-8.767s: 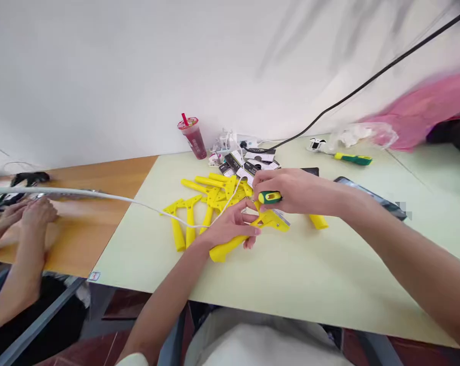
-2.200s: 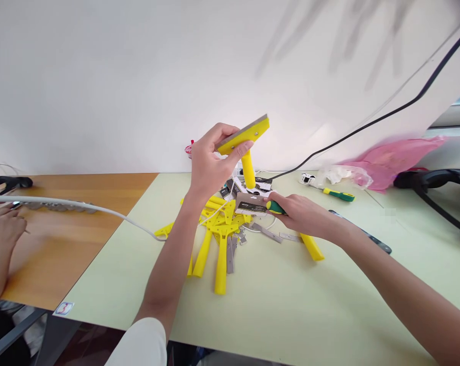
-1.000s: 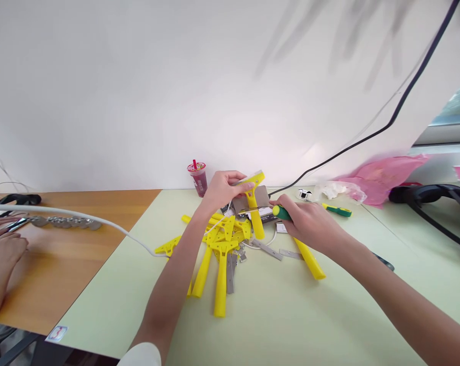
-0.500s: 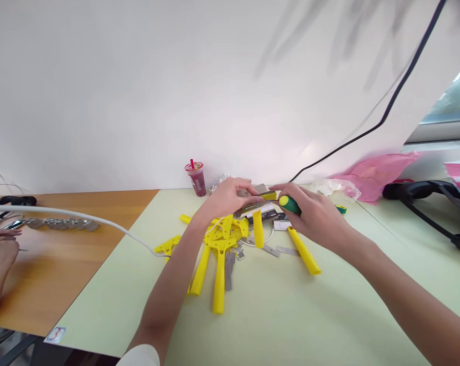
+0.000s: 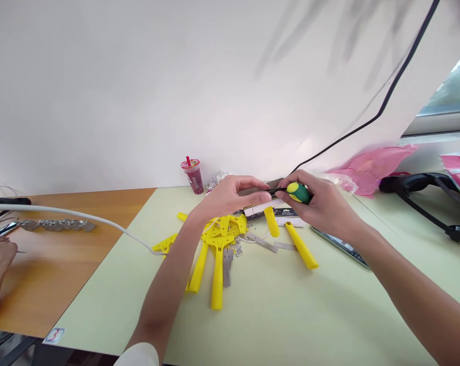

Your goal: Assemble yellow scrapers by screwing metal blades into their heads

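Note:
My left hand is closed, fingers and thumb pinching the head of a yellow scraper whose handle points down toward me. A thin dark edge shows between the fingers; most of the scraper's head is hidden. In my right hand is a screwdriver with a green and yellow handle. Its tip end meets the scraper by my left fingertips, and the contact itself is hidden. Below my left hand lies a pile of yellow scrapers, with metal blades and small metal parts beside it.
A loose yellow handle and a phone lie under my right hand. Behind stand a drink cup and dark boxes. Pink plastic and black headgear are at right. A white cable crosses left, near another person's hand.
The held scraper has turned and shifted right, its handle moving with it. My right hand has moved slightly right with the screwdriver, and the phone below it has come into view.

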{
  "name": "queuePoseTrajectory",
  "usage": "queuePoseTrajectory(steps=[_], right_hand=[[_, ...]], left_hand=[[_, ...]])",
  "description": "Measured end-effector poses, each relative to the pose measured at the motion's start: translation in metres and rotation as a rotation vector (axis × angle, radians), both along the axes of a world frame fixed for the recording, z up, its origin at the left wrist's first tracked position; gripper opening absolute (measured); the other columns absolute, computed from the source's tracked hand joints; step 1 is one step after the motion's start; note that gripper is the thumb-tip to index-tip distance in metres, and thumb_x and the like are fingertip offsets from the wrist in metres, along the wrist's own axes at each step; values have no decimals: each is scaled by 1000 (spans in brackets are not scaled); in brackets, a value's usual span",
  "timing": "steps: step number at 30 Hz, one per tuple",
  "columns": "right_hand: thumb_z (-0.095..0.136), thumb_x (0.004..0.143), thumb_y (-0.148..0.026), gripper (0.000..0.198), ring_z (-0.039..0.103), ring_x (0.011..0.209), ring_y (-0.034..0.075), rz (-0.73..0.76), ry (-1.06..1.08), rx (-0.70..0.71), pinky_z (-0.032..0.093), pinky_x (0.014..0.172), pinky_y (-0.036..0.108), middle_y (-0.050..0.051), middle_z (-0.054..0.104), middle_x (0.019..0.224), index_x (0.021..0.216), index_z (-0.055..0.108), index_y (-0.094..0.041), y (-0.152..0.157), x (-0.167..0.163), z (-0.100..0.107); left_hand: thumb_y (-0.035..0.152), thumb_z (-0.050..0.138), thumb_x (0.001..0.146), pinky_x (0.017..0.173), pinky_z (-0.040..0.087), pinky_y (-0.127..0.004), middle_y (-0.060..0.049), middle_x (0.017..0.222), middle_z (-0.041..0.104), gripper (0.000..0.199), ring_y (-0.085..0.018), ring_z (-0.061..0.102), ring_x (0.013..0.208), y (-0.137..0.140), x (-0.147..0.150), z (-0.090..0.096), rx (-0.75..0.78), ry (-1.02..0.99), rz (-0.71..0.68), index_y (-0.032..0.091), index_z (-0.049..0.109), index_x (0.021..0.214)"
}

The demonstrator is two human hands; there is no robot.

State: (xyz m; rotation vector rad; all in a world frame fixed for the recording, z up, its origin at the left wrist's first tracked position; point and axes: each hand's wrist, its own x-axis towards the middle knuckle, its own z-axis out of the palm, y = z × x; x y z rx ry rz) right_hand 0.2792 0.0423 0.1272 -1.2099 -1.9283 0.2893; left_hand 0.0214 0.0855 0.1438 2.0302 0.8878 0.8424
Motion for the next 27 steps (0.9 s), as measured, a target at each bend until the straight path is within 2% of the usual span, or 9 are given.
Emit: queuePoseTrajectory(steps=[3,7,10,12,15,18,23,27], right_hand=[[76,100,-48,20,74,81,28,-23,11,-28,53,68,40,4,83,98,101,69,-29,-1,0,2],[77,100,-55,26,72,84,28,-29,37,6,54,71,41,5,82,102,100,70,-30,-2,0,3],[82,96,-64,38,69,81,26,-109,84,91,54,72,42,7,80,110,107,69,-30,-1,3,3],[86,90,-73,52,68,81,25,-149,111,113,54,71,42,8,79,115,114,70,-30,1,6,3],[87,84,-83,63,65,76,24,-105,105,47,51,65,39,5,78,103,116,75,-31,6,8,2],[85,85,-85,59,58,66,21,-42,97,-41,45,58,37,0,71,81,108,79,-31,7,8,0],[84,91,-76,46,65,72,23,91,148,-45,53,63,38,1,74,86,106,83,-32,2,9,-2],[81,96,-72,40,64,72,24,101,81,-1,53,64,39,1,71,81,104,83,-33,-3,11,0]], left_hand=[[53,94,89,101,61,-39,-10,123,84,44,-29,79,116,-2,4,-2,-45,-41,-84,23,86,121],[41,88,94,95,60,-38,-6,114,85,26,-26,79,108,-4,7,-3,41,-71,-13,22,85,111],[40,86,96,90,60,-36,-5,110,84,22,-24,78,103,-7,8,-1,167,-96,60,23,84,110],[41,86,98,89,61,-35,-5,112,84,23,-25,78,107,-9,7,1,245,-150,92,24,82,111],[47,88,98,90,63,-35,-6,118,84,32,-25,81,111,-9,5,1,310,-260,120,26,78,120],[54,90,96,91,64,-36,-8,120,83,44,-26,82,109,-5,2,0,328,-308,88,27,78,127],[60,89,95,97,64,-42,-7,109,85,38,-27,80,106,-3,-1,0,324,-230,28,25,86,106],[64,84,97,100,62,-44,-8,112,85,39,-29,79,110,-7,-1,1,299,-141,66,26,88,108]])
